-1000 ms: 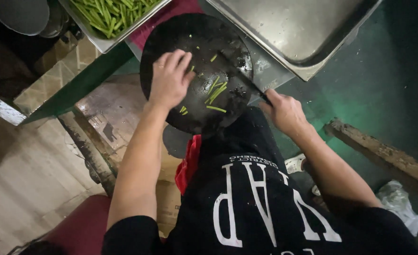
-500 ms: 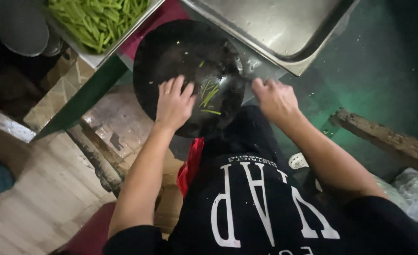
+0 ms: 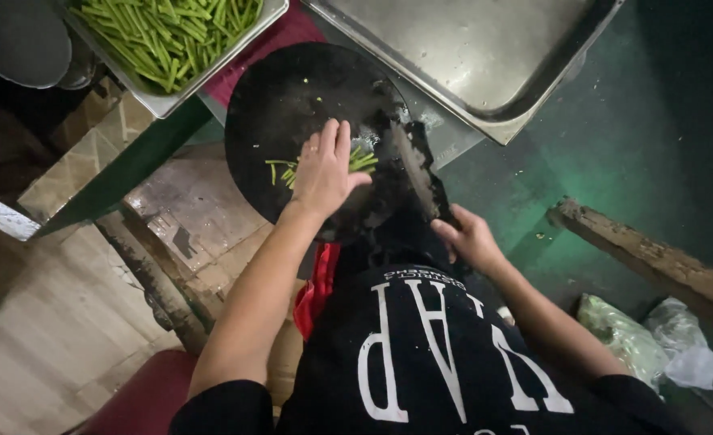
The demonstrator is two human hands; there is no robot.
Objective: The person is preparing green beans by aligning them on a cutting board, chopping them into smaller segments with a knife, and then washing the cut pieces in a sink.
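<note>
**Hands at the round black board: surface and surroundings**

The round black board (image 3: 308,105) is lying near the middle of the view and serves as the reference for all positions below.

The left hand (image 3: 324,173) is resting palm down on the lower half of the board, fingers spread flat and slightly apart, pressing on a small bunch of cut green beans (image 3: 362,161). The beans are showing at both sides of the hand; the hand is covering them, not gripping them.

The right hand (image 3: 471,238) is sitting just past the lower right edge of the board, fingers curled around the handle of a dark knife (image 3: 417,173), whose blade is lying across the right part of the board.

Above and left of the board, a metal tray (image 3: 180,90) is holding long green beans (image 3: 163,32). Above and right, an empty steel pan (image 3: 485,64) is overlapping the board's far edge. Left of the board, worn wooden planks (image 3: 179,217) are showing. Right of the board, a dark green floor (image 3: 534,185) is carrying a weathered beam (image 3: 654,258) and crumpled plastic bags (image 3: 654,342).
</note>
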